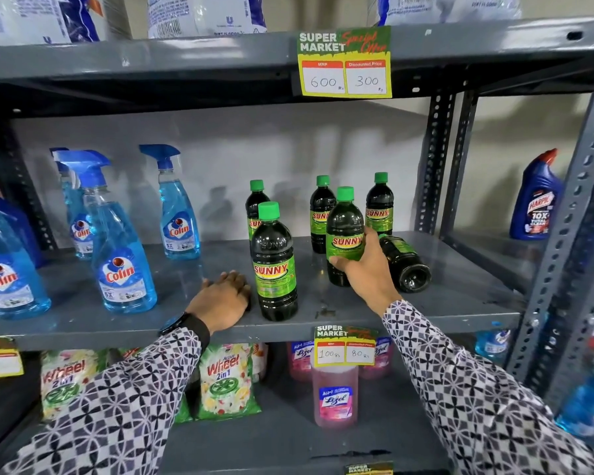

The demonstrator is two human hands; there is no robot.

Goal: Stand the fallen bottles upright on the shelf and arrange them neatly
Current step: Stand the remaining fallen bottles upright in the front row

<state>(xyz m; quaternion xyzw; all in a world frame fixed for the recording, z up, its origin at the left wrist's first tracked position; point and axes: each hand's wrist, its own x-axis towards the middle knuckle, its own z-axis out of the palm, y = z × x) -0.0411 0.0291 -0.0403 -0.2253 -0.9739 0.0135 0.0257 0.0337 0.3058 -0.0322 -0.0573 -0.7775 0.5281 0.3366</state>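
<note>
Dark Sunny bottles with green caps stand on the grey middle shelf [460,303]. My right hand [366,269] grips one upright bottle [344,228] at its label. Just behind that hand one bottle [405,262] lies on its side, base toward me. A front bottle [274,262] stands upright, and my left hand [222,296] rests flat on the shelf beside its base, fingers together, holding nothing. Three more bottles stand at the back: one [254,207] on the left, one [321,214] in the middle, one [379,204] on the right.
Blue Colin spray bottles [120,248] fill the shelf's left half. A Harpic bottle [535,200] stands on the neighbouring rack at right. Price tags [345,63] hang from the shelf edges. Detergent packs [227,382] and pink Lizol bottles [335,395] sit on the lower shelf.
</note>
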